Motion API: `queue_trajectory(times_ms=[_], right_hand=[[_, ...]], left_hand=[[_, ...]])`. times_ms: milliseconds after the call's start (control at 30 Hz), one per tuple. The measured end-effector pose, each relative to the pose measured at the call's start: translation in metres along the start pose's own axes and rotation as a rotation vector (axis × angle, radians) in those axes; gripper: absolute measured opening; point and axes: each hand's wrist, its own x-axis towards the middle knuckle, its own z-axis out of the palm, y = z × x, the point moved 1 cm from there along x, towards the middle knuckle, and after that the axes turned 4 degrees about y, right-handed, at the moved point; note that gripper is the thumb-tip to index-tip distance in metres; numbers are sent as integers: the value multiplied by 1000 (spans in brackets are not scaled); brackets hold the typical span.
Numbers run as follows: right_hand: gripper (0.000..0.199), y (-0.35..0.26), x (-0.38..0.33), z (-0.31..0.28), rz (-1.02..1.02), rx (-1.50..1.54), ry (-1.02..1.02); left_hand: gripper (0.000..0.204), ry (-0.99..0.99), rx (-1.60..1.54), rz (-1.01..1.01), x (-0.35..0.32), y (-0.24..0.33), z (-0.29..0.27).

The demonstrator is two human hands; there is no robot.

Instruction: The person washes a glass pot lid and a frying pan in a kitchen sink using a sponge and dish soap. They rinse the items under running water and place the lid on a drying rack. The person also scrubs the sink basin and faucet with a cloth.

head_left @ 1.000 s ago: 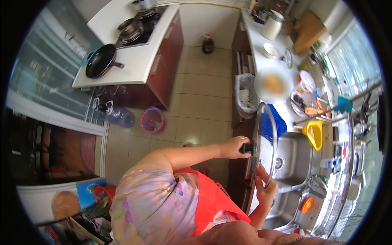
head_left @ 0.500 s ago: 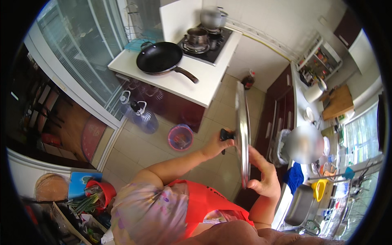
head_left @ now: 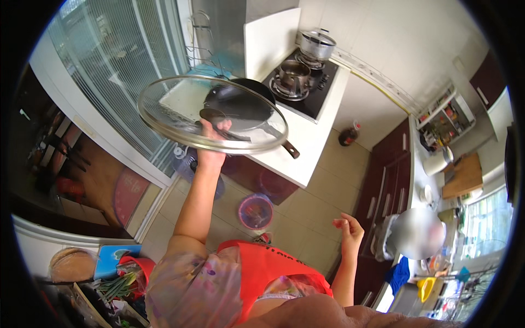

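My left hand (head_left: 215,136) is closed on the dark handle of a round glass pan lid (head_left: 169,101) with a metal rim. The lid is held nearly flat above the counter's left part, and part of the hand shows through the glass. Behind and below the lid, a black frying pan (head_left: 254,85) sits on the white counter (head_left: 303,128), its brown handle (head_left: 291,149) pointing toward me. Away to the right, my right hand (head_left: 351,230) is in the air with loosely curled fingers; it touches no lid or pan.
A steel saucepan (head_left: 292,74) and a lidded pot (head_left: 317,44) stand on the black gas hob. A pink bin (head_left: 255,212) and a dark bottle (head_left: 349,134) are on the tiled floor. Dark red cabinets (head_left: 383,180) and a long counter run along the right.
My left hand has carried the lid left and upward, turning it from edge-on to nearly flat over the frying pan. My right hand has let go of the lid.
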Motion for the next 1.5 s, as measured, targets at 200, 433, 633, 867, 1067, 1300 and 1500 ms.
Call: queue_trajectory(times_ms=[200, 433, 633, 867, 1067, 1300, 1500], right_hand=[[20, 35, 67, 24, 133, 174, 67], [19, 30, 99, 58, 172, 147, 61], [18, 29, 100, 94, 220, 169, 231], [18, 28, 97, 159, 311, 230, 353], [18, 10, 102, 206, 307, 214, 382], [17, 0, 109, 229, 332, 158, 379], [17, 11, 121, 237, 314, 153, 330]], left_hand=[[29, 76, -48, 70, 83, 41, 9], [34, -15, -75, 61, 187, 75, -16], [46, -46, -75, -43, 309, 104, -39], [55, 118, 34, -210, 417, 103, -76], [53, 178, 63, -325, 470, 98, -112], [50, 243, 118, -427, 496, 100, -120], [53, 218, 250, -453, 512, 118, -138]])
